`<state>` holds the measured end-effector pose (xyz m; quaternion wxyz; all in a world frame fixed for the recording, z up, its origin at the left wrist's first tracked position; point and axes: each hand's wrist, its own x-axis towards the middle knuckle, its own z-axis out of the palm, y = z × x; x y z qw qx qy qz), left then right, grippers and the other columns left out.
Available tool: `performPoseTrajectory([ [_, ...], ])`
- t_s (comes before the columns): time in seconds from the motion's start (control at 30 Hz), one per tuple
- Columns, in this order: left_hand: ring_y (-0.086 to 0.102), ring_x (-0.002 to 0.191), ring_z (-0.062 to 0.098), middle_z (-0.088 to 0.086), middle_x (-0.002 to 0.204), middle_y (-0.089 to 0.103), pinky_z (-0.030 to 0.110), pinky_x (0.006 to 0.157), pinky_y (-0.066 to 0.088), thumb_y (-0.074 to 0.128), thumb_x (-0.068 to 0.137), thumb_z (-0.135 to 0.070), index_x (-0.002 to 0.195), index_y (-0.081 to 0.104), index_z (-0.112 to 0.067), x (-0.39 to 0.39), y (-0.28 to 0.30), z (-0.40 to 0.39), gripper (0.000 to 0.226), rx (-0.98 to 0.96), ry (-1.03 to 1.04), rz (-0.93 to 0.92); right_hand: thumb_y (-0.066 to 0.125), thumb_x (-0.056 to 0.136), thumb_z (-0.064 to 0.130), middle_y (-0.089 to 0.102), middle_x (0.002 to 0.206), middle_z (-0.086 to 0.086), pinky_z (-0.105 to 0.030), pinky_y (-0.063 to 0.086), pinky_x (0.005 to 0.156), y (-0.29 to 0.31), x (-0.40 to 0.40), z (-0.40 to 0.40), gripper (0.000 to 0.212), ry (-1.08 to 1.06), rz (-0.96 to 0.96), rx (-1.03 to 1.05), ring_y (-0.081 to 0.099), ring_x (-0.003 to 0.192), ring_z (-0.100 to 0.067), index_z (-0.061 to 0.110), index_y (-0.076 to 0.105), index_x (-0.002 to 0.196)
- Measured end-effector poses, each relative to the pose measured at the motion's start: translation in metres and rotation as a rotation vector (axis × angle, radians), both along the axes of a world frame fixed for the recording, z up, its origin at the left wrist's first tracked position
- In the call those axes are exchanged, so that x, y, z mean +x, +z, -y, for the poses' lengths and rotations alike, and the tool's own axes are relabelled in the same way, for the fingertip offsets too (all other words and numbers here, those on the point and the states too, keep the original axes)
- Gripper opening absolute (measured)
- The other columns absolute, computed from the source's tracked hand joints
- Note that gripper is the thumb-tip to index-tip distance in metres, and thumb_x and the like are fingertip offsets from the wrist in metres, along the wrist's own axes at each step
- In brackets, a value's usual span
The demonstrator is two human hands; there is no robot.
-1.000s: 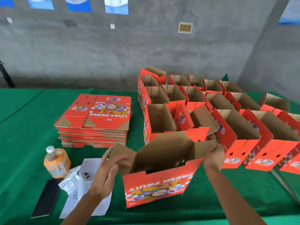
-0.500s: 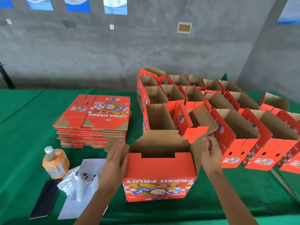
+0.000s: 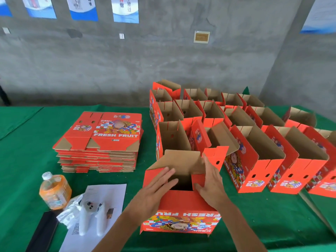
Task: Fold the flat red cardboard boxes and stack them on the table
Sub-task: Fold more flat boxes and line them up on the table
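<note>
Red cardboard forms the box (image 3: 181,202) being worked on at the near edge of the green-covered table (image 3: 21,142), directly in front of the person. It stands with its opening upward, its long axis running left to right, and the printed "FRESH FRUIT" panel faces the camera upside down. The brown rear flap is raised behind the opening, while the side flaps are being pushed inward.

The left hand (image 3: 154,190) is laid flat on the left flap with fingers straight and spread, pressing rather than grasping. The right hand (image 3: 211,180) is pressed against the right flap, fingers extended and close together, nothing being clenched.

One stack of flat boxes (image 3: 99,142) is seen to the left of the folded ones, its long axis also left to right, the top sheet's lettering reading upright toward the camera. The number of sheets in it cannot be counted exactly.

Behind and to the right, the folded boxes (image 3: 254,148) are set in rows with their open tops up, touching one another; at least a dozen are visible, the exact count being hidden by overlap and the frame edge.

Near the left front corner, one orange drink bottle (image 3: 54,192), one dark phone (image 3: 42,231) and a sheet of paper (image 3: 101,211) with a white plastic item upon it are found.
</note>
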<state>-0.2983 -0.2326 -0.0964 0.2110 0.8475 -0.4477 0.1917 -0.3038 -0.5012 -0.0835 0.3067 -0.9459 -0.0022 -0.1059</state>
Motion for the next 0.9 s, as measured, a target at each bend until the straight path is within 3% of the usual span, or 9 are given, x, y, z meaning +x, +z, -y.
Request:
performPoseTrajectory([
  [0.13, 0.053, 0.139, 0.015, -0.013, 0.166, 0.030, 0.025, 0.108, 0.049, 0.047, 0.109, -0.023, 0.158, 0.027, -0.032, -0.002, -0.011, 0.001, 0.054, -0.326, -0.006, -0.373, 0.071, 0.093, 0.016, 0.028, 0.160, 0.021, -0.035, 0.022, 0.125, -0.009, 0.002, 0.009, 0.097, 0.053, 0.047, 0.024, 0.023, 0.149, -0.005, 0.049, 0.009, 0.159],
  [0.2, 0.061, 0.126, 0.013, -0.018, 0.150, 0.046, 0.039, 0.105, 0.053, 0.040, 0.108, -0.046, 0.152, 0.031, -0.037, 0.000, -0.007, 0.007, 0.046, -0.712, 0.141, -0.642, 0.058, 0.102, 0.012, 0.034, 0.152, 0.038, -0.015, 0.023, 0.119, -0.012, -0.003, 0.017, 0.075, 0.086, 0.131, 0.189, 0.029, 0.143, 0.011, 0.064, 0.029, 0.147],
  [0.27, 0.056, 0.127, 0.005, -0.027, 0.140, 0.048, 0.049, 0.111, 0.047, 0.031, 0.101, -0.069, 0.142, 0.035, -0.042, 0.007, -0.005, 0.012, 0.049, -0.856, 0.375, -0.749, 0.049, 0.107, 0.012, 0.052, 0.139, 0.036, -0.016, 0.032, 0.114, -0.014, -0.007, 0.020, 0.053, 0.062, 0.149, 0.370, 0.042, 0.137, 0.008, 0.059, 0.056, 0.129],
  [0.4, 0.016, 0.155, 0.015, -0.011, 0.167, 0.025, 0.053, 0.126, 0.021, 0.033, 0.090, -0.084, 0.151, 0.039, -0.036, 0.023, -0.008, 0.013, 0.078, -0.369, 0.548, -0.673, 0.067, 0.098, 0.039, 0.051, 0.148, 0.024, -0.039, 0.024, 0.123, -0.019, -0.006, 0.018, 0.006, 0.073, 0.051, 0.127, 0.033, 0.148, -0.005, 0.037, 0.070, 0.103],
  [0.47, 0.015, 0.155, 0.020, -0.015, 0.168, 0.014, 0.053, 0.123, 0.030, 0.051, 0.090, -0.078, 0.155, 0.031, -0.040, 0.028, -0.009, 0.013, 0.078, -0.135, 0.541, -0.683, 0.068, 0.095, 0.051, 0.038, 0.157, 0.020, -0.043, 0.021, 0.126, -0.024, -0.005, 0.017, 0.034, 0.072, -0.051, -0.011, 0.023, 0.152, -0.007, 0.039, 0.061, 0.125],
  [0.53, 0.036, 0.144, 0.026, -0.015, 0.163, 0.015, 0.051, 0.111, 0.046, 0.062, 0.087, -0.073, 0.156, 0.023, -0.042, 0.030, -0.011, 0.019, 0.085, -0.023, 0.614, -0.651, 0.065, 0.094, 0.057, 0.034, 0.158, 0.014, -0.042, 0.025, 0.124, -0.023, -0.003, 0.014, 0.060, 0.028, -0.077, -0.130, 0.024, 0.151, -0.010, 0.035, 0.044, 0.145],
  [0.63, 0.051, 0.126, 0.029, -0.007, 0.153, 0.022, 0.045, 0.096, 0.056, 0.065, 0.084, -0.074, 0.154, 0.023, -0.041, 0.033, -0.008, 0.032, 0.088, 0.106, 0.755, -0.558, 0.068, 0.091, 0.058, 0.037, 0.152, 0.007, -0.039, 0.034, 0.118, -0.021, 0.003, 0.003, 0.075, -0.029, -0.055, -0.308, 0.030, 0.145, -0.016, 0.029, 0.034, 0.151],
  [0.8, 0.053, 0.127, 0.030, -0.002, 0.154, 0.031, 0.052, 0.097, 0.054, 0.023, 0.100, -0.070, 0.147, 0.038, -0.035, 0.036, -0.009, 0.028, 0.061, -0.033, 0.787, -0.558, 0.047, 0.098, 0.067, 0.045, 0.146, 0.002, -0.045, 0.037, 0.113, -0.009, 0.011, 0.011, 0.069, -0.240, -0.103, 0.230, 0.040, 0.135, -0.016, 0.019, 0.043, 0.147],
  [0.9, 0.055, 0.128, 0.033, 0.000, 0.158, 0.029, 0.055, 0.099, 0.053, 0.025, 0.103, -0.065, 0.143, 0.041, -0.032, 0.033, -0.011, 0.029, 0.054, -0.078, 0.822, -0.566, 0.023, 0.105, 0.063, 0.064, 0.122, -0.016, -0.046, 0.047, 0.104, -0.009, 0.014, 0.025, 0.067, -0.515, -0.420, 0.603, 0.060, 0.113, -0.031, 0.009, 0.058, 0.123],
])
